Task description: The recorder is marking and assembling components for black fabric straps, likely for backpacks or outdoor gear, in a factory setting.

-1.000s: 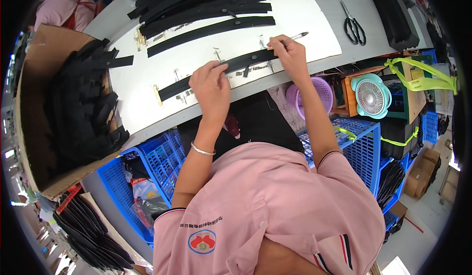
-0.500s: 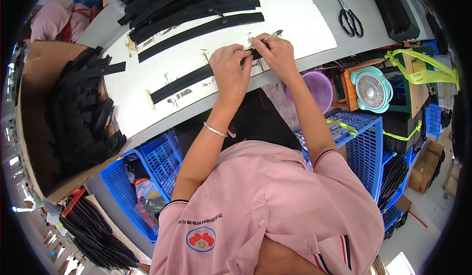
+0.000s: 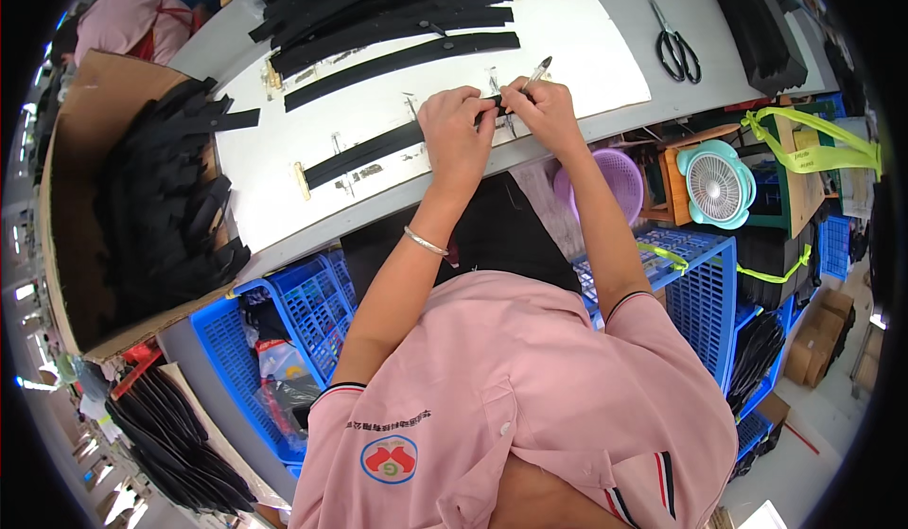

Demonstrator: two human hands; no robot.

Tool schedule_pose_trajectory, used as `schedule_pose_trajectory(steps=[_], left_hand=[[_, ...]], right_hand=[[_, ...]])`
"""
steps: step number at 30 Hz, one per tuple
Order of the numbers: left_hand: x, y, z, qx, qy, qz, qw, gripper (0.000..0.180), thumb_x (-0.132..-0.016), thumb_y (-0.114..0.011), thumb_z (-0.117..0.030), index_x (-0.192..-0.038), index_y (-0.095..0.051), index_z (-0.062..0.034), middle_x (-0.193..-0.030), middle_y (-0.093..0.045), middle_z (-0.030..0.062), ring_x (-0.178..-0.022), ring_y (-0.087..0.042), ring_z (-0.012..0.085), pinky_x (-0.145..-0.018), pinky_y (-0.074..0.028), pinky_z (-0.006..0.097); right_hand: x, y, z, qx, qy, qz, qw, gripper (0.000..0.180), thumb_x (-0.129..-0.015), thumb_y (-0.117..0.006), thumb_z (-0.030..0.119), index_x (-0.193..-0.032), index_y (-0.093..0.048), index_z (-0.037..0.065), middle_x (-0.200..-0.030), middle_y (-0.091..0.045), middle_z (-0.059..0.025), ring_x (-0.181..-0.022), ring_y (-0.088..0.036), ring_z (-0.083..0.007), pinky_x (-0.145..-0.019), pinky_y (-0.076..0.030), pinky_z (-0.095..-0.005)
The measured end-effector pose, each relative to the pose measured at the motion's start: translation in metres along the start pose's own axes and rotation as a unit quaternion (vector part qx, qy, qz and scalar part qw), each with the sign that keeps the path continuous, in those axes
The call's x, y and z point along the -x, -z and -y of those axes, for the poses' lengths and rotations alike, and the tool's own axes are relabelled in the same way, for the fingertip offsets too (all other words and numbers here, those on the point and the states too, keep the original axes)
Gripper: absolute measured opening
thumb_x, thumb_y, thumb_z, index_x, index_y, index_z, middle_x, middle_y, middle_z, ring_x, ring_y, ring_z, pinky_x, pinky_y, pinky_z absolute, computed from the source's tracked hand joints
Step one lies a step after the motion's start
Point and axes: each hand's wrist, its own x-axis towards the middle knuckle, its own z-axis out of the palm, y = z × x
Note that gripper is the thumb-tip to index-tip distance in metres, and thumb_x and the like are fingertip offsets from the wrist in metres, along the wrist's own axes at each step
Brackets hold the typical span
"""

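Note:
A black fabric strip [image 3: 369, 154] lies along the near edge of the white board [image 3: 274, 209]. Over its right part, my left hand [image 3: 456, 137] pinches the strip between thumb and fingers. Close beside it, my right hand [image 3: 547, 118] has its fingers closed round a pen [image 3: 539, 70], whose end sticks up above the knuckles. The right fingertips also touch the strip's right end, which is partly covered by both hands. Farther up the board, a second black strip [image 3: 397, 68] lies by itself, with a pile of black strips [image 3: 388, 9] beyond it.
At the left stands a cardboard box [image 3: 71, 179] full of black strips. Black-handled scissors [image 3: 677, 54] and a black stack [image 3: 757, 28] lie on the table at the right. Below are blue crates [image 3: 700, 293], a purple basket [image 3: 615, 187] and a turquoise fan [image 3: 716, 184].
The view has shifted slightly, so the board and box appear a little farther right. Both hands stay at the strip's right part, and the pen is tilted a bit differently.

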Motion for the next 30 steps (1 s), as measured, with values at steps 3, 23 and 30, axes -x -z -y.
schedule_pose_trajectory(steps=[3,23,30], left_hand=[[-0.005,0.005,0.006,-0.017,0.005,0.05,0.999,0.009,-0.08,-0.076,-0.012,-0.087,-0.075,-0.0078,-0.104,-0.07,0.0079,-0.106,-0.061,0.0317,-0.095,-0.042,0.047],[0.192,0.229,-0.005,0.12,0.148,0.552,0.812,0.049,-0.094,-0.068,-0.019,-0.141,-0.059,-0.0073,-0.146,-0.058,0.0128,-0.128,-0.057,0.0336,-0.106,-0.048,0.041],[0.19,0.221,-0.031,0.075,0.071,0.519,0.848,0.028,-0.099,-0.06,-0.023,-0.121,-0.066,-0.0071,-0.118,-0.069,0.0113,-0.114,-0.063,0.0325,-0.099,-0.049,0.042]], right_hand=[[-0.004,-0.001,0.009,0.143,0.038,0.032,0.988,0.036,-0.094,-0.061,0.039,-0.085,-0.077,0.009,-0.079,-0.073,-0.0142,-0.075,-0.071,-0.0353,-0.068,-0.054,-0.0439],[0.007,-0.004,-0.001,-0.172,-0.046,-0.047,0.983,0.025,-0.099,-0.066,0.017,-0.088,-0.073,-0.004,-0.075,-0.072,-0.0059,-0.066,-0.063,-0.0083,-0.061,-0.049,-0.0244],[0.004,-0.007,-0.003,-0.171,-0.03,-0.048,0.984,0.024,-0.099,-0.066,0.015,-0.088,-0.072,-0.004,-0.074,-0.071,-0.0054,-0.064,-0.06,-0.0076,-0.059,-0.048,-0.0246]])
